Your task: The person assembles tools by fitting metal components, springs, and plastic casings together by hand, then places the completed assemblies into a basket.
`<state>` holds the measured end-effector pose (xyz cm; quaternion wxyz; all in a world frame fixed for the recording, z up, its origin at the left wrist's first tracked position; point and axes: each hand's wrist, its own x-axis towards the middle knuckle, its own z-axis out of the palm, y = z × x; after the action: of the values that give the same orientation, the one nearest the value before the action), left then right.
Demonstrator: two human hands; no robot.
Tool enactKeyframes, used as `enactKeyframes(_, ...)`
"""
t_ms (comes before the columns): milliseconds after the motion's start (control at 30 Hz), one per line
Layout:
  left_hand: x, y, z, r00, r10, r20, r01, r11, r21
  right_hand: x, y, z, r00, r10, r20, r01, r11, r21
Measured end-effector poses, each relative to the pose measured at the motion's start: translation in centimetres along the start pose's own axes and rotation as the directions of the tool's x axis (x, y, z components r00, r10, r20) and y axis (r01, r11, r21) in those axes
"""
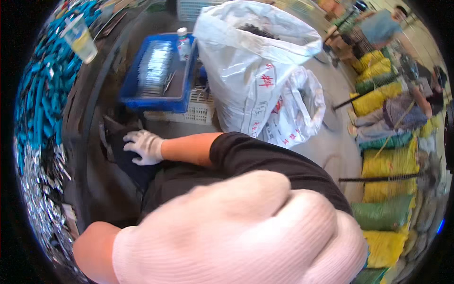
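My right hand [144, 146] is reaching across my lap, white knit glove laid flat with the fingers spread, palm down on a black, soft-looking sheet of material [124, 160] at the dark rim of the worktop [90, 156]. It is not gripped, only pressed. My left hand [246, 232] is up close to the camera, blurred, gloved too and curled closed; I cannot tell if anything sits inside it.

The black sheet lies just under my right palm, below the blue plastic crate of silvery strips [156, 71] and the white lattice basket [189, 111]. I judge it light and limp — it should crumple rather than lift stiff, and the knit glove should hold it well. Best taken at its near edge, pinched between thumb and fingers.

Behind stands a big white plastic sack [250, 61], open at the top. To my left runs a heap of blue and silver pieces [42, 94] — a clear plastic cup of yellowish drink [80, 38] sits above it.
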<state>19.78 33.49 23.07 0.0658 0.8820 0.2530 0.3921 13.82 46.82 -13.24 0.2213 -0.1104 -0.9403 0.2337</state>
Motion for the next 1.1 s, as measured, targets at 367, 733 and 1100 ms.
enactKeyframes(367, -4.8, -1.1, 3.9, 0.969, -0.168, -0.182, 0.192, 0.974, 0.119, 0.7, -1.3, 1.0, 0.998, -0.049, 0.04, 0.048, 0.998, 0.037)
enactKeyframes(733, -8.1, -1.8, 4.4, 0.976, -0.158, -0.149, 0.199, 0.926, 0.321, 0.6, 0.5, -0.2, 0.998, -0.066, 0.013, 0.066, 0.998, 0.021)
enactKeyframes(1100, -10.5, -7.8, 2.0, 0.859, -0.511, -0.039, 0.512, 0.855, 0.079, 0.8, 0.4, -0.5, 0.988, -0.001, 0.154, -0.006, 0.999, 0.042)
